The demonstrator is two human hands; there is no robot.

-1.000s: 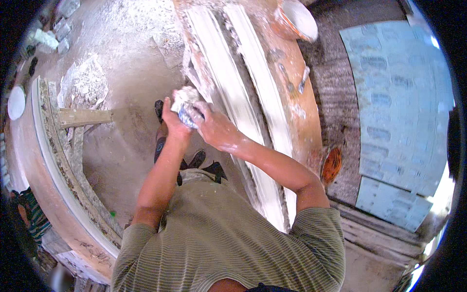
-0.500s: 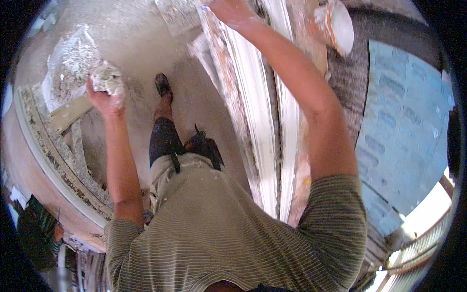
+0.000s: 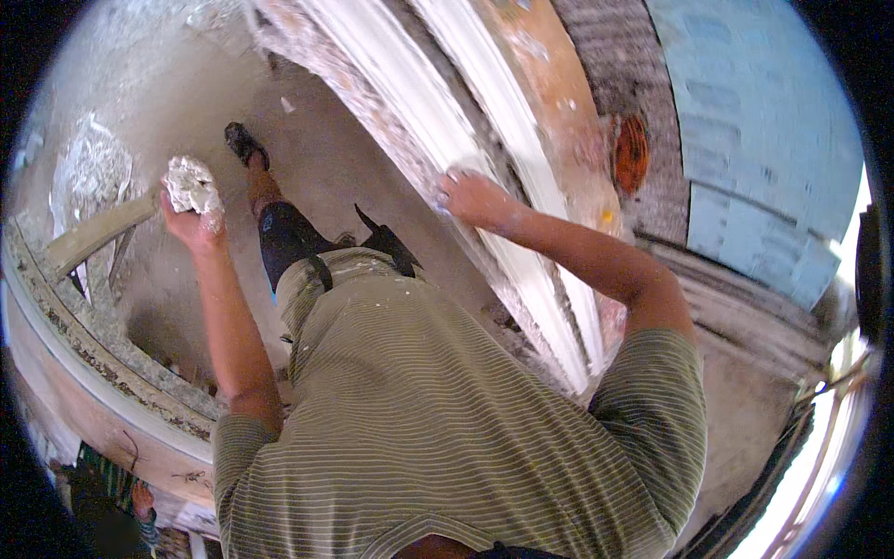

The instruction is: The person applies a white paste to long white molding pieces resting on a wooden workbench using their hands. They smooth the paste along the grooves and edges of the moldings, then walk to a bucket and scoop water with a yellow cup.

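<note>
My left hand (image 3: 196, 226) is raised at the left, cupped round a lump of wet white plaster (image 3: 193, 184) that bulges above the fingers. White residue marks the skin of that hand. At the right, my right hand (image 3: 480, 198) rests with curled fingers on a long white ridged plaster moulding (image 3: 400, 88). A small bluish edge shows at its fingertips, but I cannot make out what it is. Beside this moulding runs a second white strip (image 3: 475, 51), with a dark gap between the two. Both lie lengthwise on an orange-brown stained board (image 3: 559, 74).
An orange round container (image 3: 631, 155) sits by the board's right edge, near a large pale blue sheet (image 3: 754, 121). At the left are a wooden plank (image 3: 102, 233), crumpled clear plastic (image 3: 90, 168) and a curved bench rim (image 3: 112, 391). Another person (image 3: 102, 494) is at the lower left.
My right hand has come back from the far end of the moulding toward my body. The view has turned, so the mouldings slant more. My left hand still holds the plaster.
</note>
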